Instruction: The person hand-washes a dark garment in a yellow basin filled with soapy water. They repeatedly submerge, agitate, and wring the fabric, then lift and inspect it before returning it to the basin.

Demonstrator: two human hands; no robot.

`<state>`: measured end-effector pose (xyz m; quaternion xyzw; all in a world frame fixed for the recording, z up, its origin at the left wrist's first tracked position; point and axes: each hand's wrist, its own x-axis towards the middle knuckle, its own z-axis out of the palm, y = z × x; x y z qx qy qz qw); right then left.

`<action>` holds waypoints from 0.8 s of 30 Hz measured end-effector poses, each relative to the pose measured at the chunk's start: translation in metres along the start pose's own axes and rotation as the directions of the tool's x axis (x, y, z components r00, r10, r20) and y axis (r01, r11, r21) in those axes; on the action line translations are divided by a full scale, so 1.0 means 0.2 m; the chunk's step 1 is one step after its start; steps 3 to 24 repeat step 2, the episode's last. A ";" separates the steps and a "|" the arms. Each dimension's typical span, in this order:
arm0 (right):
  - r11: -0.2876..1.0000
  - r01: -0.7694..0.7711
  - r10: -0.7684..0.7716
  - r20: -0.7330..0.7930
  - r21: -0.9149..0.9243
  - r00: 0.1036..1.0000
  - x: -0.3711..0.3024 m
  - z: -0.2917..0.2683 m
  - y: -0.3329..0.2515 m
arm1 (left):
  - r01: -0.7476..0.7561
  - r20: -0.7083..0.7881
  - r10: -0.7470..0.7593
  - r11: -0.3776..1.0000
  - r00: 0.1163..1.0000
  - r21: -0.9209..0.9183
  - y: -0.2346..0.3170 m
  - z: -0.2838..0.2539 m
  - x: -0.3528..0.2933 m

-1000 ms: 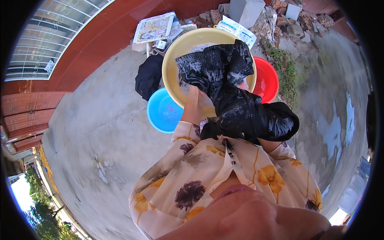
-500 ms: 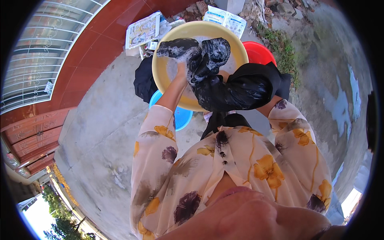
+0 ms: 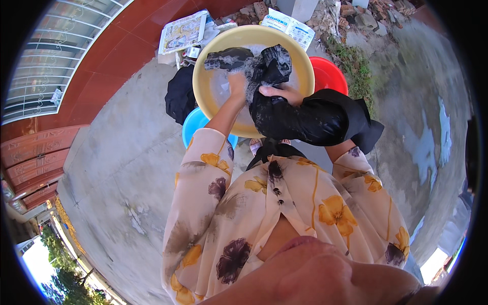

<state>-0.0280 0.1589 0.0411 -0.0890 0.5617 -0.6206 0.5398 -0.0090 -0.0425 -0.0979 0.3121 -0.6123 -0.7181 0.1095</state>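
A long, wet black garment [image 3: 300,118] is bunched over a large yellow basin [image 3: 203,104], with white suds on it and in the water. One end drapes across my right forearm and hangs past the basin's rim. My right hand [image 3: 284,94] is closed around the cloth near the basin's middle, its thumb showing on top. Just to the left, my left hand [image 3: 236,84] grips the soapy part of the same garment inside the basin. Its fingertips are hidden by cloth and foam.
A red basin [image 3: 329,76] stands to the right, a blue basin [image 3: 194,122] at the lower left. Dark cloth [image 3: 179,96] lies beside the yellow basin. Behind are a printed box [image 3: 183,34], a white-and-blue package [image 3: 290,26] and rubble [image 3: 363,20]. A red wall [image 3: 122,56] rises at the left.
My right hand has come into view on top of the cloth, which covered it before. The garment's loose end has slid lower right over my forearm, and its bunched top has shifted slightly.
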 end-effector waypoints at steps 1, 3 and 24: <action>0.994 -0.082 0.081 -0.013 -0.078 0.997 0.04 -0.03 -0.04 | -0.008 -0.035 0.014 0.985 0.999 0.169 0.05 0.03 -0.01; 0.994 -0.075 0.074 -0.017 -0.075 0.997 0.04 -0.04 -0.05 | -0.104 -0.018 0.113 0.951 0.993 0.291 0.02 0.03 0.02; 0.994 -0.075 0.074 -0.017 -0.075 0.997 0.04 -0.04 -0.05 | -0.104 -0.018 0.113 0.951 0.993 0.291 0.02 0.03 0.02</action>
